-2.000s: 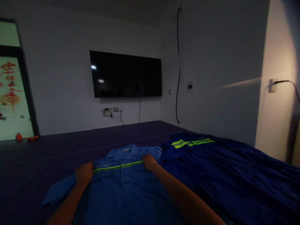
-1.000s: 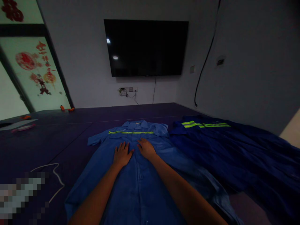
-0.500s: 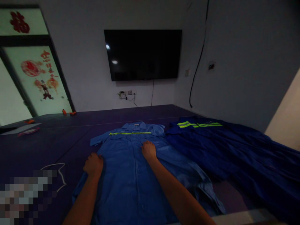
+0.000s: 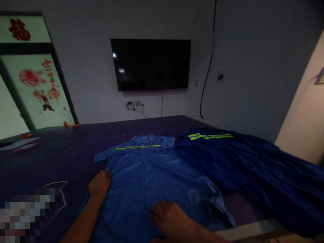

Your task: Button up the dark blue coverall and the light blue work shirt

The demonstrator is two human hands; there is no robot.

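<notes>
A: Surface?
B: Floor (image 4: 141, 125), covered in dark purple mat with straight seams.
A: Items lying on it?
B: One light blue shirt (image 4: 152, 168), spread flat, front up, collar at the far end. One dark blue garment (image 4: 253, 168), just beside it on the right. One white cord (image 4: 60, 189), looped, left of the shirt. Small orange objects (image 4: 69, 125), far left.

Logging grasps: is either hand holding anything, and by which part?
The left hand seems to grip the light blue shirt at its side edge below the sleeve; the right hand lies flat on its front.
</notes>
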